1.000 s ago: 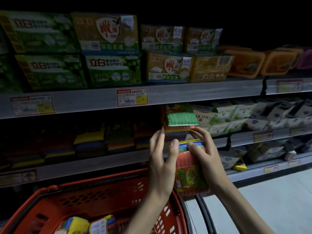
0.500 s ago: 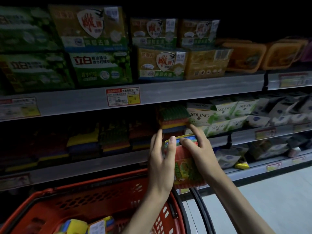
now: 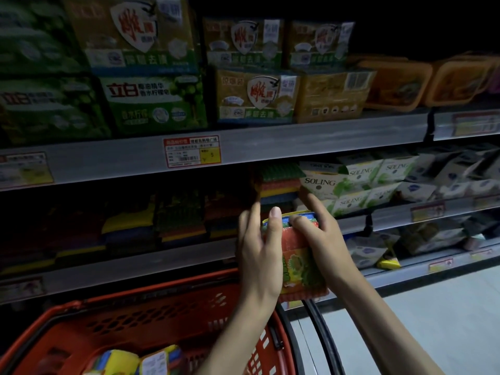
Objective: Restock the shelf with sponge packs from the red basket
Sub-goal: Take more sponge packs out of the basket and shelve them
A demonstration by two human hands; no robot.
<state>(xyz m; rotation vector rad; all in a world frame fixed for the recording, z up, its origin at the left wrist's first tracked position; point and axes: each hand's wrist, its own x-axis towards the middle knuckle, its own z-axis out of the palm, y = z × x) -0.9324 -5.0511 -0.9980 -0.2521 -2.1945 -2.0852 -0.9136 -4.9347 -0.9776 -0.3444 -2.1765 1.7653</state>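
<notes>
- Below and to the left of my left hand: the red basket, its rim passing under my left forearm. Spare sponge packs lie in its bottom.
- Left of both hands, at their level: the shelf, carrying dim rows of stacked sponges.
- Above my left hand: a price tag on the lip of the upper shelf.
- Left hand: grips the left side of the pack, thumb laid along the front, fingers reaching up behind.
- Between my hands: the sponge pack, upright, in front of the shelf edge and above the basket's right rim.
- Right hand: grips the right side of the pack, thumb hooked over its top, forefinger stretched toward the shelf.
- Just above my fingertips: a green-topped sponge stack on the shelf.
- Right of my right hand: SOLING packs, beside that stack.
</notes>
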